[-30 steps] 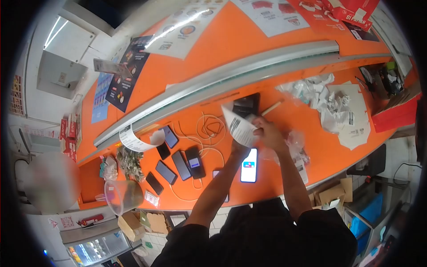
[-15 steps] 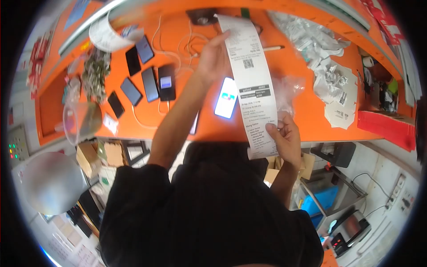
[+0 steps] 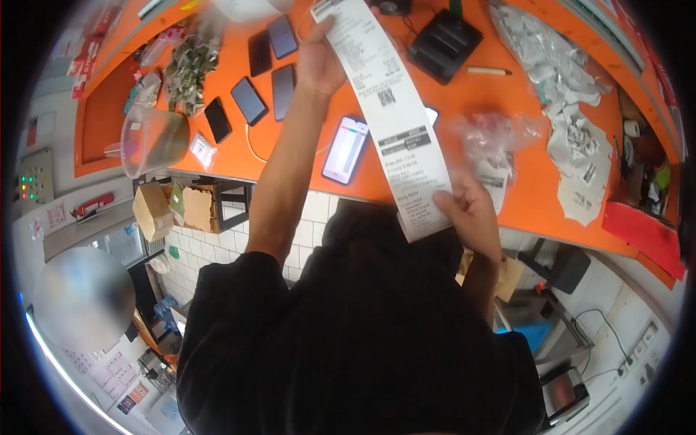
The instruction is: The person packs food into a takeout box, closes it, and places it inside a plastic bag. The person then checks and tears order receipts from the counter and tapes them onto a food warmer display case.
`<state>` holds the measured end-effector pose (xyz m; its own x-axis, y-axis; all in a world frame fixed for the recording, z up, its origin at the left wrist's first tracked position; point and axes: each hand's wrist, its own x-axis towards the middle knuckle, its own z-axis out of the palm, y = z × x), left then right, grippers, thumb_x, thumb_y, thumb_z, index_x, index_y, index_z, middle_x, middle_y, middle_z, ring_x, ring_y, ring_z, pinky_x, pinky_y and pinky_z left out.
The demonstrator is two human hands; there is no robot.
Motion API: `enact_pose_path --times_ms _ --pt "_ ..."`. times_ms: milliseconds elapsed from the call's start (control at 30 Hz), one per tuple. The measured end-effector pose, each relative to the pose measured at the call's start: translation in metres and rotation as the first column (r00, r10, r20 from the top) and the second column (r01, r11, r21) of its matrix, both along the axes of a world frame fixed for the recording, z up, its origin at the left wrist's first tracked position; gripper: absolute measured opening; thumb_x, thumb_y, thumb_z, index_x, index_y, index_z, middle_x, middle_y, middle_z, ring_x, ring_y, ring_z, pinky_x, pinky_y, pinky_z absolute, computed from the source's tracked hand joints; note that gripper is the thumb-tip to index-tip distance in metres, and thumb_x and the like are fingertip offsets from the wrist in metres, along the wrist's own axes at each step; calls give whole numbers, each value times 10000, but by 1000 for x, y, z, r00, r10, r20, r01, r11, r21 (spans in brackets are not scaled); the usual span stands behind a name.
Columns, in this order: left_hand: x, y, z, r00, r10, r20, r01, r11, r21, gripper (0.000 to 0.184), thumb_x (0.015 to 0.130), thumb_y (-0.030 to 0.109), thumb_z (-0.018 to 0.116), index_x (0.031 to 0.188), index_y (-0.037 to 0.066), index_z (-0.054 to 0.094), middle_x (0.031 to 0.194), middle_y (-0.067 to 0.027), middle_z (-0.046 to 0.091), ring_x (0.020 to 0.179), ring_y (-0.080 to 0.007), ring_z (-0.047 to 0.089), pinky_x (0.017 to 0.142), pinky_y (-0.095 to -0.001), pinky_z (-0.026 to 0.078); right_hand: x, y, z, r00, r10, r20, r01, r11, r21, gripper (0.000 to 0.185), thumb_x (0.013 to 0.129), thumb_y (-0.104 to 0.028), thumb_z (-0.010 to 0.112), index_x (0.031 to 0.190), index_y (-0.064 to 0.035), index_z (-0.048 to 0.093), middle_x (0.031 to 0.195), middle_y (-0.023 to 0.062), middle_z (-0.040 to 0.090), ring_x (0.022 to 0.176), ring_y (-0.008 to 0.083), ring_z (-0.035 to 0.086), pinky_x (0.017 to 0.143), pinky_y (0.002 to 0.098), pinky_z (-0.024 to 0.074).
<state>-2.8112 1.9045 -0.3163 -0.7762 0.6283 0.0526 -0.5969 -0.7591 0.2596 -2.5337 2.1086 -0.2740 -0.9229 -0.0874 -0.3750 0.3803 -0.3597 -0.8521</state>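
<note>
A long printed receipt (image 3: pixel 395 116) is stretched between my hands, its text and a QR code facing up. My left hand (image 3: pixel 319 61) pinches its upper end, thumb on top. Its lower end is in my right hand (image 3: pixel 471 214), gripped between thumb and fingers. Under the strip, on the orange counter (image 3: pixel 290 163), a phone with a lit screen (image 3: pixel 346 150) lies left of the paper, and a lit corner of another device shows at the paper's right edge. A black device (image 3: pixel 445 46) stands beyond the strip, with a pen (image 3: pixel 489 71) to its right.
Several dark phones (image 3: pixel 249 100) lie at the left, near a clear plastic tub (image 3: pixel 154 141) and a pile of small packets (image 3: pixel 192 72). Crumpled receipts (image 3: pixel 573 130) and clear plastic (image 3: pixel 500 134) are at the right. A red box (image 3: pixel 641 235) sits at the counter's right end.
The receipt, first curled and bunched in my hands, became stretched lengthwise. Since half a second ago the view has shifted, and a lit phone with a different screen shows left of the strip.
</note>
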Motion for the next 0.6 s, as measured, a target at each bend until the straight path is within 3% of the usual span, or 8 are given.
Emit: enact_pose_path --times_ms 67,100,167,267,367,433,533,600 --pt "6 -12 6 999 22 -46 -15 989 144 540 950 192 455 1449 31 322 1402 -194 484 1260 -364 504 1064 -487 420 9 6 -14 988 150 -27 -139 961 240 259 914 -42 612 1163 5 557 1094 121 664 991 163 643 817 304 522" --pt "11 -14 12 996 30 -78 -19 990 140 540 950 192 455 1449 31 322 1402 -194 484 1260 -364 504 1064 -487 420 10 13 -14 986 158 -59 -140 961 239 259 914 -42 612 1163 5 557 1094 121 664 991 163 643 817 304 522" --pt "23 -13 25 944 286 -163 -314 932 -183 556 942 200 463 1475 140 316 1415 -191 465 1258 -356 500 1072 -529 396 12 28 -17 904 423 -68 -369 850 376 369 912 -32 618 1261 23 510 1148 78 640 1052 142 612 915 283 467" --pt "52 -5 59 978 139 -153 -145 989 -24 579 935 184 463 1488 246 301 1420 -194 443 1232 -346 516 1075 -562 394 10 36 -18 865 501 -24 -480 840 252 433 898 -29 634 1303 25 492 1163 64 630 1080 141 599 942 286 451" --pt "73 6 74 985 109 -132 -106 994 36 600 933 175 467 1496 256 278 1416 -191 427 1198 -338 532 1078 -584 388 1 25 -27 898 415 -145 -395 906 152 416 908 -79 646 1287 25 509 1157 63 628 1076 125 585 950 289 444" --pt "78 9 81 986 97 -136 -95 995 27 615 926 160 467 1495 288 271 1409 -182 427 1174 -339 541 1080 -595 383 -3 13 -27 926 359 -118 -341 928 151 390 914 -113 651 1260 25 536 1122 57 641 1038 120 592 925 289 458" --pt "80 6 85 972 82 -222 -79 997 21 616 944 149 482 1513 226 260 1430 -177 443 1256 -346 494 1076 -602 348 -6 8 -19 948 317 -42 -306 937 166 336 925 -165 647 1197 25 595 1051 57 670 986 113 598 882 286 473" --pt "77 -4 89 964 167 -209 -236 898 -370 525 950 169 489 1459 154 363 1303 -167 532 1163 -285 557 1013 -444 456 -5 10 -11 952 306 12 -303 938 170 310 930 -183 639 1160 25 628 1014 62 686 972 112 597 863 283 474"
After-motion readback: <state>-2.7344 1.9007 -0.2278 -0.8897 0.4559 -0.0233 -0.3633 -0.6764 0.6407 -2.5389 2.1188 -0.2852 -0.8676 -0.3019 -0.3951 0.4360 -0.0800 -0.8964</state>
